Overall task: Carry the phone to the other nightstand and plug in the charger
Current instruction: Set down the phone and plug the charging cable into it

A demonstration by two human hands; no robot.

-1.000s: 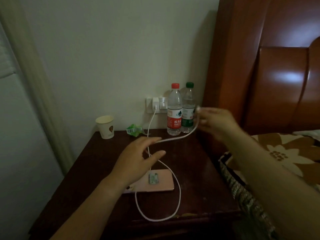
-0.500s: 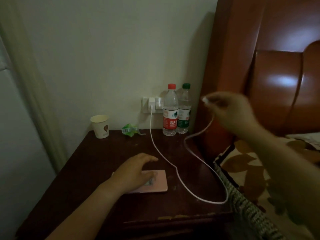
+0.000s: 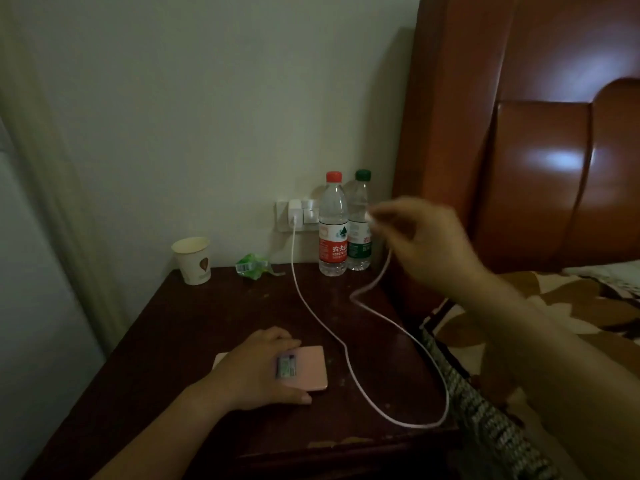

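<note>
Pink, slim and likely slippery, the phone lies under my left hand resting flat, while my right hand pinches the limp charger cable end at mid-frame.

Dark wood nightstand tabletop, scuffed, with chipped veneer along its front edge. Along the back by the wall, as I read it from left: a paper cup upright, a crumpled green wrapper, then a red-capped water bottle and a green-capped water bottle standing just beside each other. A pink phone lies flat near the front, a small sticker on its back. A white charging cable runs down across the tabletop and loops out to the right front corner. A bed with a patterned cover stands just beside the tabletop on the right.
</note>
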